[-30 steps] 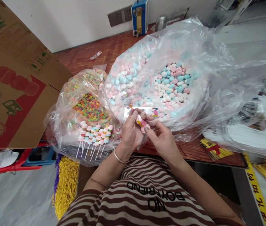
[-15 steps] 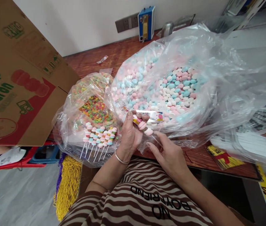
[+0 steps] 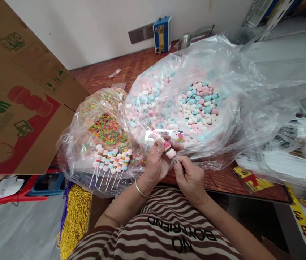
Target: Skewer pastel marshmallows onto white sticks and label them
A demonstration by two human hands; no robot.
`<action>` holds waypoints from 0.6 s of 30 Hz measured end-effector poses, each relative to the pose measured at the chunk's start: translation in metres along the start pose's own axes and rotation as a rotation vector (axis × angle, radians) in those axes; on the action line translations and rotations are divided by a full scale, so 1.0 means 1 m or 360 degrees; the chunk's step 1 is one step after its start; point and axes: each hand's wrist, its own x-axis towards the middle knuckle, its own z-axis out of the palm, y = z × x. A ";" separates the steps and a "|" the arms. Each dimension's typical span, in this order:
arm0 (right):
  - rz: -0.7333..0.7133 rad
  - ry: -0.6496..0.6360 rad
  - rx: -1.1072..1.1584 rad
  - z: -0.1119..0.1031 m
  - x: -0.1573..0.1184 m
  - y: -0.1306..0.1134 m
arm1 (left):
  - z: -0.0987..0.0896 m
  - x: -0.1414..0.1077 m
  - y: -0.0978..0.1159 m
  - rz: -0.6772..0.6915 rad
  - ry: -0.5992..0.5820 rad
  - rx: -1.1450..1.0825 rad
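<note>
Left: cardboard box (image 3: 37,90), green lettering and red print on the side facing the camera. Back: pale wall (image 3: 87,30) with a grey socket panel (image 3: 141,33); blue device (image 3: 162,35) upright on the reddish-brown table (image 3: 135,65), metal cup (image 3: 184,41) just right of it. Small scrap (image 3: 114,73) flat on the table — between box and device. Front right: yellow packet (image 3: 253,179), red mark on it. Lower left: gold fringe (image 3: 76,216), purple fringe (image 3: 65,207) beside it — grey floor (image 3: 20,231) below.
</note>
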 end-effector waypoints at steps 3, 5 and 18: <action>-0.0032 -0.0004 -0.0028 -0.001 -0.001 0.001 | -0.001 0.017 0.023 0.0147 0.0097 -0.0017; -0.0060 -0.0026 -0.0054 -0.001 -0.002 -0.001 | 0.002 0.027 0.036 0.0202 0.0140 -0.0015; -0.0071 0.0005 -0.0275 0.008 0.006 0.006 | 0.007 0.005 -0.014 -0.0022 0.0246 0.0122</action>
